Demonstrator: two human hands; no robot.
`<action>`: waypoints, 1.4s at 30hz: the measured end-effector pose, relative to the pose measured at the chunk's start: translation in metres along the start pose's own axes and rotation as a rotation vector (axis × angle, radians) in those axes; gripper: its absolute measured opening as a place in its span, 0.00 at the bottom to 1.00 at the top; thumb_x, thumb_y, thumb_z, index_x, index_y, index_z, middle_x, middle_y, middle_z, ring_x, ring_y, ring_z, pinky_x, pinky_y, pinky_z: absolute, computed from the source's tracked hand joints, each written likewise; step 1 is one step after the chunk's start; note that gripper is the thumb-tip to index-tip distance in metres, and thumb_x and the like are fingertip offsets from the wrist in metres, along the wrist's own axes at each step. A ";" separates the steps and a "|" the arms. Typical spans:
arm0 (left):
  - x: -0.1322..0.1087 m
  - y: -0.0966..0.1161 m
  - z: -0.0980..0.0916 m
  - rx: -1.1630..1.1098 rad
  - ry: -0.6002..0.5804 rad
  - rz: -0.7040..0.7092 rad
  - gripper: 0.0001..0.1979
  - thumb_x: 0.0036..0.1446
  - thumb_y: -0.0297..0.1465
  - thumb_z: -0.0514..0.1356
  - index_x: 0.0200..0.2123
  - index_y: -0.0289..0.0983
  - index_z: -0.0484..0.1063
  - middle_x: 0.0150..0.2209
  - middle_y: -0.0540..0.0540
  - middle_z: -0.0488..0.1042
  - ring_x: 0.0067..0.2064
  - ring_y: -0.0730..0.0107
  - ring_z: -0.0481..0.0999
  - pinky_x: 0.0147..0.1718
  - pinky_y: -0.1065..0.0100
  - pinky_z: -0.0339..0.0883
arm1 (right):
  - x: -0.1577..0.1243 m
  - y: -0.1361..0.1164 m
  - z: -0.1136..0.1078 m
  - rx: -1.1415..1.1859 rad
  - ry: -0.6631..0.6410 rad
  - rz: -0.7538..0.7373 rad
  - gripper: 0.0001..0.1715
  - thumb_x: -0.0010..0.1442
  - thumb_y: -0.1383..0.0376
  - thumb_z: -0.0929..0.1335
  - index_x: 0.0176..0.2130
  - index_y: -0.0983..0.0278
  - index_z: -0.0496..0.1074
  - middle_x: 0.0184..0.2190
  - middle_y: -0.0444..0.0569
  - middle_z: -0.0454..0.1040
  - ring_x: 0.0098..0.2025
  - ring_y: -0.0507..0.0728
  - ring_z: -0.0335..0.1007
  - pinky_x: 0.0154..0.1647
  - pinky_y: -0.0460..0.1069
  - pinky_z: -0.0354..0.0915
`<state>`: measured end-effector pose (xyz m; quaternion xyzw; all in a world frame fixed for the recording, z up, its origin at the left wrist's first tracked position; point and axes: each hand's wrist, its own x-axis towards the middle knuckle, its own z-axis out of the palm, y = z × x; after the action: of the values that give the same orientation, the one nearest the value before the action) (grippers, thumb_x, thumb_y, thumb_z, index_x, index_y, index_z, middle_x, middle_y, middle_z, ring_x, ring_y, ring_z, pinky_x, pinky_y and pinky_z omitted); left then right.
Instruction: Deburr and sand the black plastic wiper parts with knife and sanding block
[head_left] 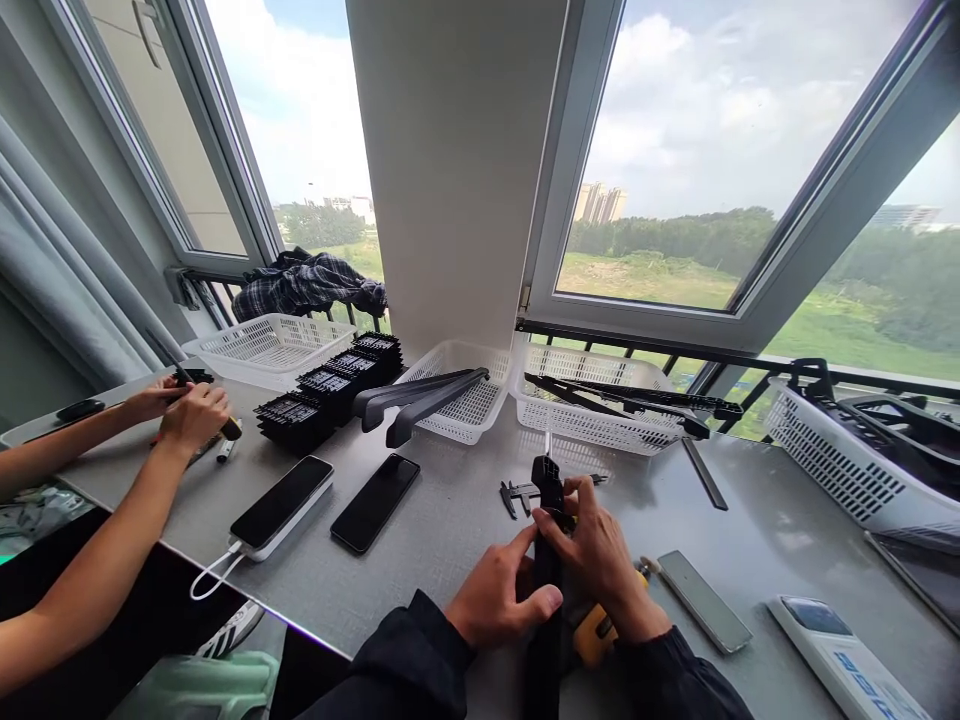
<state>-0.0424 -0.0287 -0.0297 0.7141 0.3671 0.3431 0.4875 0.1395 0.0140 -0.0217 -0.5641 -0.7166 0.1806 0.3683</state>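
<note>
While left hand [501,598] and right hand [596,552] grip a black plastic bar [543,672], lower centre, work seems unfinished; completed steps aren't discernible.

Long bar [544,665]: matt black plastic, by its look. Your sleeves [420,655]: dull cloth. Tabletop [442,510] before you: smooth metal, soft sheen. White baskets [555,412] ahead of you: smooth plastic. Phones [375,503] to your left: glossy, glass-like.

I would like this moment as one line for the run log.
left hand: on long black part; right hand: holding same part; nearby: caliper, phones
</note>
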 end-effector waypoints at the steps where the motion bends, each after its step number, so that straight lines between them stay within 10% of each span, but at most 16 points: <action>1: 0.000 0.001 0.000 0.015 -0.004 -0.009 0.38 0.55 0.33 0.64 0.68 0.31 0.63 0.21 0.59 0.62 0.21 0.74 0.59 0.22 0.70 0.47 | 0.000 0.000 0.000 0.027 -0.009 0.008 0.21 0.66 0.48 0.67 0.50 0.56 0.59 0.36 0.47 0.84 0.37 0.64 0.83 0.37 0.52 0.68; 8: 0.001 0.002 0.002 0.137 0.004 0.025 0.21 0.56 0.33 0.62 0.53 0.35 0.69 0.23 0.57 0.64 0.22 0.74 0.60 0.24 0.68 0.49 | -0.002 -0.009 -0.006 0.024 -0.083 -0.020 0.49 0.68 0.51 0.66 0.76 0.61 0.43 0.38 0.47 0.83 0.39 0.65 0.83 0.43 0.56 0.71; 20: -0.001 -0.004 0.010 0.474 -0.028 0.053 0.32 0.58 0.40 0.61 0.62 0.31 0.65 0.25 0.52 0.66 0.23 0.67 0.62 0.25 0.65 0.50 | -0.001 -0.015 -0.010 0.106 -0.077 -0.005 0.40 0.64 0.53 0.68 0.69 0.62 0.58 0.23 0.35 0.70 0.24 0.55 0.69 0.29 0.48 0.63; 34: -0.019 0.005 0.013 0.417 0.020 0.011 0.16 0.62 0.41 0.60 0.47 0.38 0.75 0.31 0.47 0.78 0.31 0.62 0.75 0.32 0.64 0.62 | -0.002 -0.016 -0.009 0.193 0.019 0.065 0.44 0.58 0.56 0.71 0.70 0.61 0.62 0.23 0.36 0.71 0.21 0.52 0.62 0.26 0.46 0.63; 39: -0.061 0.017 0.007 0.316 0.324 -0.118 0.21 0.66 0.39 0.57 0.60 0.44 0.76 0.38 0.44 0.82 0.38 0.57 0.80 0.44 0.56 0.74 | -0.005 -0.010 -0.009 0.202 0.053 0.057 0.43 0.60 0.55 0.70 0.70 0.62 0.61 0.26 0.38 0.74 0.23 0.53 0.64 0.28 0.47 0.65; 42: -0.104 0.025 -0.005 0.254 0.330 -0.113 0.18 0.63 0.44 0.62 0.55 0.61 0.80 0.40 0.47 0.83 0.37 0.54 0.81 0.32 0.56 0.78 | -0.007 -0.006 -0.011 0.194 0.073 0.036 0.42 0.60 0.55 0.70 0.69 0.62 0.63 0.28 0.40 0.75 0.27 0.54 0.69 0.32 0.48 0.67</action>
<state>-0.0931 -0.1221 -0.0182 0.6821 0.5218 0.3785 0.3453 0.1447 0.0038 -0.0126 -0.5447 -0.6715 0.2352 0.4438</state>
